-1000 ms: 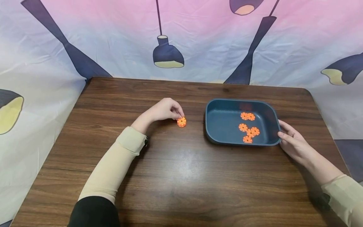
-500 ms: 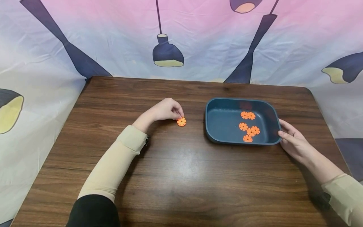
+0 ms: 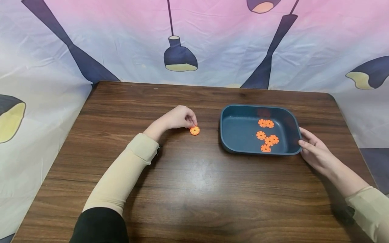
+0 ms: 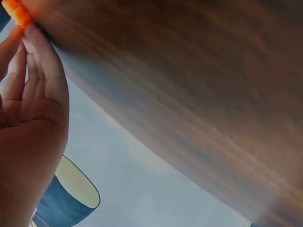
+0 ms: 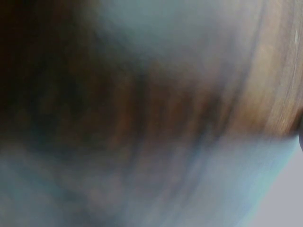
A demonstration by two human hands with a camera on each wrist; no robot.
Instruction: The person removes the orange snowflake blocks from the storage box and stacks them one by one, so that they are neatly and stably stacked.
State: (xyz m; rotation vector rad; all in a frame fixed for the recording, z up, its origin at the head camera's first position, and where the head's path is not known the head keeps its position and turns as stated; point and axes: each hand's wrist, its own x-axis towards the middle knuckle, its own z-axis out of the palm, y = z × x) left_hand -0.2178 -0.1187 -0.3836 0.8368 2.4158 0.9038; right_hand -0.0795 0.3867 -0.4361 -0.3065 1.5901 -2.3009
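Note:
My left hand (image 3: 179,117) pinches an orange notched plastic disc (image 3: 195,131) between thumb and fingertips, low over the table left of the tray. A bit more orange shows right at the fingertips; whether it belongs to a second disc I cannot tell. In the left wrist view the orange piece (image 4: 17,13) appears blurred at the top left corner, at the tips of the fingers (image 4: 45,61). My right hand (image 3: 317,153) grips the right end of a dark blue rectangular tray (image 3: 225,135), thumb at the rim. Several similar orange discs (image 3: 260,135) lie inside, towards its right side.
The brown wood-grain table (image 3: 194,202) ends at a back edge against a pastel cloth (image 3: 212,50) printed with lamps. Bare tabletop lies between the left hand and the tray. The right wrist view is mostly blurred.
The disc at my left fingertips has tilted slightly and shows less of its lower edge. Both hands and the tray hold nearly the same places.

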